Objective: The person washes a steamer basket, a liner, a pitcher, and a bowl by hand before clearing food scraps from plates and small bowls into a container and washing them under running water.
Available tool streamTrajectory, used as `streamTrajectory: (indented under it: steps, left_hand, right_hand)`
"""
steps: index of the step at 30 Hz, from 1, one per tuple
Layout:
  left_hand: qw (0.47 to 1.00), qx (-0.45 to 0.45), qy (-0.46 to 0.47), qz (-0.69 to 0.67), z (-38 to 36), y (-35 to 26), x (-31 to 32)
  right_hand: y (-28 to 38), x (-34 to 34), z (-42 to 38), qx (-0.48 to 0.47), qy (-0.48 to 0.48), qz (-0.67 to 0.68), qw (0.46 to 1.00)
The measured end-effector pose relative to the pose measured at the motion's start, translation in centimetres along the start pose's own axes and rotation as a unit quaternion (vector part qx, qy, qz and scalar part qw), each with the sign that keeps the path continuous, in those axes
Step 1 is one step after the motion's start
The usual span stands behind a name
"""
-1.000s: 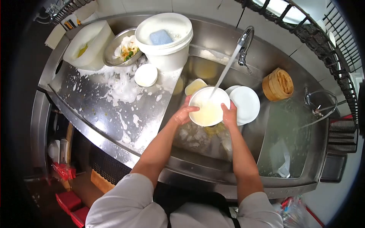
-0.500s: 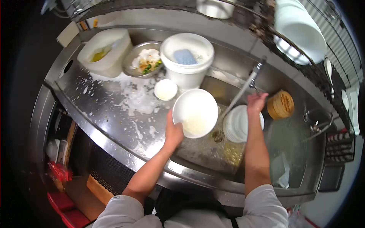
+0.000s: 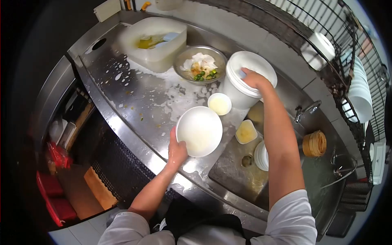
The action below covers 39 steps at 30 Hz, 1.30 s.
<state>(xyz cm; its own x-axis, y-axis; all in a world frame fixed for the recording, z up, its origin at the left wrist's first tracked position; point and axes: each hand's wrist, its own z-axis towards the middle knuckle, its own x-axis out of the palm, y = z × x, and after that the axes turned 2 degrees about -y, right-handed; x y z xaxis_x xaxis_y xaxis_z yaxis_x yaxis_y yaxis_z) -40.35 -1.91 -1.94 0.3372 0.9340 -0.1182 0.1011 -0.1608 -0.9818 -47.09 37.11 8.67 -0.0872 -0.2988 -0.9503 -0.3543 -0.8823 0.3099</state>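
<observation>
My left hand [image 3: 178,152] grips the rim of a white bowl [image 3: 199,132], tilted so its inside faces me, with a little cloudy liquid in it. At the white bucket [image 3: 243,92], my right hand [image 3: 255,79] reaches over the rim, its fingers closed on a blue sponge [image 3: 242,74] that shows only in part. Beside the bowl stands a small white cup [image 3: 219,104] with pale liquid. Next to the bucket, a metal bowl [image 3: 179,61] holds food scraps.
A translucent tub [image 3: 157,61] stands at the back left. In the sink [image 3: 228,173] are a square dish [image 3: 246,132] and stacked white bowls [image 3: 261,156], partly behind my right arm. A tap [image 3: 308,110], a bamboo container [image 3: 314,143] and a wire rack [image 3: 281,20] are at the right.
My right hand has gone from beside the tap to the bucket and taken hold of the sponge. The bowl is now over the counter, away from the sink. My view has turned left.
</observation>
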Motion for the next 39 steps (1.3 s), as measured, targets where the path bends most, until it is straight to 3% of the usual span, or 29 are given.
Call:
streamTrajectory:
  steps: [1, 2, 3, 4, 6, 8, 10, 11, 13, 15, 16, 18, 21, 22, 23, 24, 26, 27, 28, 30, 32, 33, 34, 36, 38, 39]
  left_hand:
    - [0.998, 0.041, -0.010, 0.046, -0.2, -1.2, -0.3]
    - [0.992, 0.079, -0.019, 0.092, -0.4, -1.9, -0.4]
    - [0.972, 0.176, -0.049, 0.146, -0.5, -2.1, -0.1]
    - [0.970, 0.187, -0.036, 0.150, -0.6, -1.9, 0.3]
    - [0.965, 0.209, -0.009, 0.158, -0.9, -1.5, 1.4]
    - [0.965, 0.221, 0.034, 0.135, -1.8, -2.8, 3.2]
    - [0.958, 0.261, 0.022, 0.117, -2.0, -3.7, 4.7]
    - [0.956, 0.270, 0.018, 0.114, -2.0, -3.8, 5.3]
    - [0.949, 0.287, -0.010, 0.128, -1.8, -3.6, 6.0]
    - [0.947, 0.280, 0.015, 0.155, -1.8, -3.6, 5.1]
    - [0.945, 0.276, 0.028, 0.170, -1.9, -3.5, 4.8]
    - [0.939, 0.281, -0.008, 0.197, -2.1, -2.9, 4.9]
    - [0.930, 0.280, -0.079, 0.226, -2.2, -3.2, 6.0]
    - [0.923, 0.287, -0.083, 0.243, -2.4, -3.1, 6.6]
    - [0.916, 0.294, -0.089, 0.259, -2.6, -2.8, 7.1]
    - [0.907, 0.301, -0.100, 0.277, -2.7, -2.8, 7.2]
    - [0.928, 0.237, -0.081, 0.276, -3.2, -3.5, 5.8]
    - [0.940, 0.196, -0.070, 0.270, -3.3, -3.6, 5.1]
    - [0.951, 0.155, -0.059, 0.262, -3.3, -3.6, 4.9]
    - [0.938, 0.178, -0.099, 0.282, -3.7, -2.8, 5.3]
    - [0.933, 0.182, -0.138, 0.279, -4.1, -2.7, 6.7]
    - [0.930, 0.185, -0.144, 0.283, -4.0, -2.7, 7.3]
    - [0.926, 0.188, -0.151, 0.290, -4.1, -2.5, 7.6]
    - [0.944, 0.149, -0.150, 0.252, -4.6, -3.5, 7.3]
    - [0.978, 0.060, -0.125, 0.157, -6.5, -5.7, 6.9]
    - [0.958, 0.165, -0.148, 0.182, -4.8, -1.3, 5.9]
  right_hand:
    - [-0.7, 0.6, 1.0, -0.019, 0.039, -0.056, 0.998]
    - [-1.3, 1.0, 1.5, 0.016, -0.019, -0.062, 0.998]
    - [-2.1, 1.4, 1.5, 0.053, -0.077, -0.067, 0.993]
    - [-0.9, 1.1, 0.7, 0.091, -0.134, -0.071, 0.984]
    - [2.2, -2.8, -3.4, 0.190, -0.309, 0.108, 0.926]
    - [3.8, -3.6, -9.3, 0.106, -0.493, 0.158, 0.849]
    - [6.0, -1.3, -16.1, 0.091, -0.466, 0.235, 0.848]
    - [5.5, 2.2, -18.8, 0.089, -0.435, 0.190, 0.876]
    - [4.4, 9.5, -22.2, -0.136, -0.381, 0.011, 0.914]
    - [6.1, 12.5, -21.3, -0.105, -0.200, 0.208, 0.952]
    - [5.3, 13.4, -20.0, -0.188, -0.194, 0.074, 0.960]
    - [4.2, 15.0, -17.7, -0.335, -0.173, -0.194, 0.906]
    - [7.2, 18.2, -20.3, -0.199, -0.213, -0.097, 0.952]
    - [9.1, 20.2, -21.7, -0.140, -0.243, 0.069, 0.957]
    - [10.2, 23.1, -22.7, -0.097, -0.169, 0.247, 0.949]
    - [10.6, 25.0, -23.3, -0.054, -0.085, 0.417, 0.904]
    - [10.4, 21.2, -22.5, -0.160, -0.103, 0.459, 0.868]
    - [8.0, 19.6, -20.9, -0.243, -0.097, 0.185, 0.947]
    - [5.6, 18.0, -19.3, -0.332, -0.135, -0.082, 0.930]
    - [3.0, 17.6, -16.0, -0.403, -0.203, -0.023, 0.892]
    - [4.8, 20.5, -17.8, -0.315, -0.256, -0.004, 0.914]
    - [7.5, 21.2, -20.7, -0.220, -0.232, 0.108, 0.941]
    - [10.0, 20.5, -22.9, -0.161, -0.144, 0.209, 0.954]
    - [11.9, 24.8, -24.2, -0.110, -0.140, 0.501, 0.847]
    - [10.5, 20.6, -25.2, -0.214, -0.170, 0.257, 0.927]
    - [9.7, 18.8, -25.5, -0.259, -0.181, 0.122, 0.941]
